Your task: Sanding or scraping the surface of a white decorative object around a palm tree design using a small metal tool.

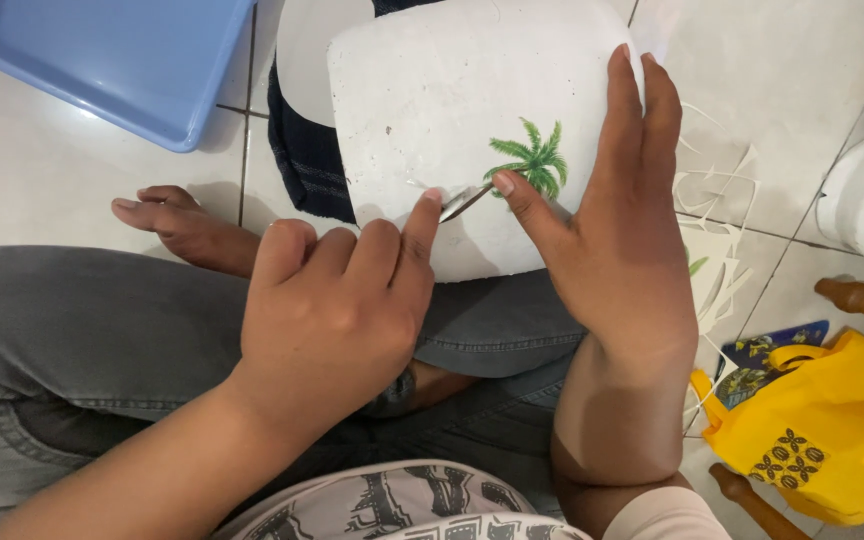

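A: One white object (452, 120) at centre, rounded, matte and slightly pitted, resting tilted over the lap on grey trousers (72, 320). A small green palm-tree picture (532, 160) sits on its face, right of middle.

B: From my remote seat, what are the hands doing on it?

A: I log the left hand (337, 310) in the foreground, forearm coming up from lower left, knuckles toward the camera. Fingers curled tight; thumb and forefinger pinch a thin metal tool (464, 200), so that grip is closed on the tool. Its tip lies against the white surface just left of the palm tree.

B: And the right?

A: The right hand (622, 230) stands nearly upright along the object's right edge, wrist bent, forearm rising from below. Fingers are straight and together, flat on the white face; the thumb reaches left and touches the tool's tip beside the tree. Open, bracing, closed on nothing.

B: Surroundings?

A: A bare foot (182, 230) on white floor tiles (42, 170) left of the object. Dark cloth (302, 150) lies under its upper left. A blue plastic tub (122, 60) sits top left. A yellow bag (822, 420) sits lower right, with white paper offcuts (717, 200) between it and the right hand.
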